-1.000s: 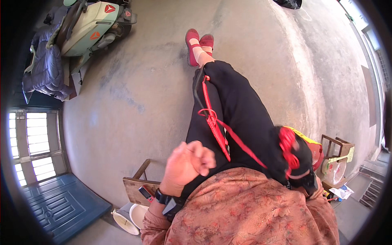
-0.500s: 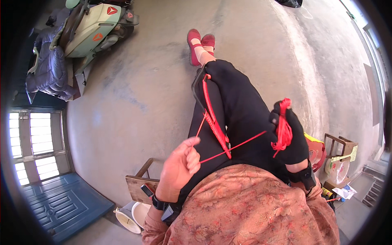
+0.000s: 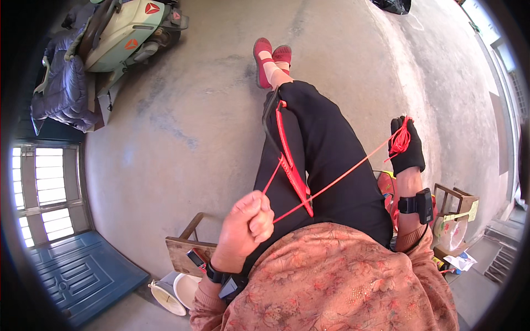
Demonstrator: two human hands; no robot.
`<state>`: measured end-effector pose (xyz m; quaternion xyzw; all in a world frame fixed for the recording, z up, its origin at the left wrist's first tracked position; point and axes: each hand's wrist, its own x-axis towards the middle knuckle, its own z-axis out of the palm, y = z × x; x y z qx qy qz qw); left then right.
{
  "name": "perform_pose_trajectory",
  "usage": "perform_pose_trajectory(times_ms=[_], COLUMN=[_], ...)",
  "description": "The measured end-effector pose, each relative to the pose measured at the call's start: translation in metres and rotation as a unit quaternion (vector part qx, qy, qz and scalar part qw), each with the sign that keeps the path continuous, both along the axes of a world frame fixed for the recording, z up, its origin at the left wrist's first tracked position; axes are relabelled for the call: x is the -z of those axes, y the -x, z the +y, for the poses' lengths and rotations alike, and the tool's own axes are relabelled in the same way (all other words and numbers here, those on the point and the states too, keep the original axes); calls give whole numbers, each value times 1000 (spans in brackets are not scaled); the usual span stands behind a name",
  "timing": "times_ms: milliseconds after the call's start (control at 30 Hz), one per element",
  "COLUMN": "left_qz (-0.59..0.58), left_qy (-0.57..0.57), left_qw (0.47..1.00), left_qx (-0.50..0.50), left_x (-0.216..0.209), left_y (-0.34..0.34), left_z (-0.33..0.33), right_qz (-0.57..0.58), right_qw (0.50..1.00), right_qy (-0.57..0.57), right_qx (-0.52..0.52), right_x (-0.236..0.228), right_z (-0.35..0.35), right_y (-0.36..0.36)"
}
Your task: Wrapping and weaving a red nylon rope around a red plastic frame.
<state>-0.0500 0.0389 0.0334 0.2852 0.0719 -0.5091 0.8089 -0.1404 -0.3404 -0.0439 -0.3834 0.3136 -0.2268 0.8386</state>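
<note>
On my black-trousered thighs lies a thin dark bent frame [image 3: 266, 122], with a red strip along one side and tight coils of red cord [image 3: 293, 175] wound round part of it. My bare left hand [image 3: 247, 223] is a fist beside my left thigh, closed on the red cord. One stretch runs from the fist up to the coils. Another strand of red cord [image 3: 342, 175] crosses over my lap to my right hand [image 3: 409, 157]. That hand, in a black glove, is out past my right thigh, its fingers round a looped red bundle of cord [image 3: 401, 139].
A wooden stool [image 3: 189, 254] with a small device on it stands by my left arm, white basins [image 3: 167, 298] behind it. At my right are a small wooden stool [image 3: 456, 198] and a red bag [image 3: 386, 190]. A scooter [image 3: 124, 36] is parked far left.
My right hand has swung outward to the right with the bundle, and the cord between the hands has grown longer. The left fingers have curled tighter into a fist.
</note>
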Motion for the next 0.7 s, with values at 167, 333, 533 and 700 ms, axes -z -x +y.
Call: perform_pose_trajectory(times_ms=[167,333,533,700], left_qz=[-141,-265,-203,-174], left_qy=[-47,-180,-177,-210], left_qw=[975,942,962,949], left_qx=[-162,-96,-43,-156], left_x=[-25,34,65,47], left_y=[-44,-61,-46,-57], left_z=[-41,-47,-59,-41], right_qz=[71,78,33,32], right_qw=[983,848,701,758], right_qy=[151,454,610,563], right_qx=[-83,-261,-368,-328], right_x=[-21,-21,-39,-57], right_z=[17,91,144,139], right_y=[-30,-74,-90,-86])
